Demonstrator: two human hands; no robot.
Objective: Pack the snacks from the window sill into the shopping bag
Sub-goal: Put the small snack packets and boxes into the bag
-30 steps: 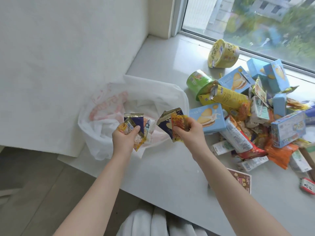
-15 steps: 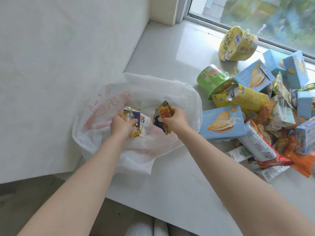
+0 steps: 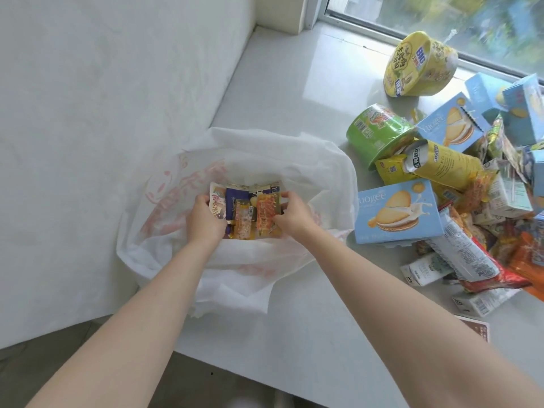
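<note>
Left hand (image 3: 204, 219): fingers curled round the left edge of a bundle of small packets (image 3: 244, 212), thumb on top.
Right hand (image 3: 291, 214): grips the right edge of the same bundle, fingers over the top and thumb on the orange packet (image 3: 265, 214).
Bundle: a white and purple wrapper, a navy one and the orange one lie overlapped. Their print is too small to read.
Where it is: low inside the open mouth of the shopping bag (image 3: 265, 142), both hands reaching in.
Shopping bag: white and thin, with pink-red lettering I cannot read. It lies slumped on the window sill (image 3: 294, 92) against the wall.
Nearest box (image 3: 397, 213): blue, flat on the sill just right of the bag. It shows sandwich biscuits and the letters "uogee".
Second blue box (image 3: 450, 125): same biscuit picture and lettering, tilted, farther back.
Green cup (image 3: 376, 131): on its side, barcode showing, between the bag and the pile.
Yellow bag (image 3: 441, 163): leans on the green cup, its writing unreadable.
Yellow tub (image 3: 421, 64): on its side near the window (image 3: 441, 22), with "BIG" in blue on the lid.
Pile: more blue boxes, small white cartons (image 3: 424, 269) and red-orange wrappers are heaped at the right.
</note>
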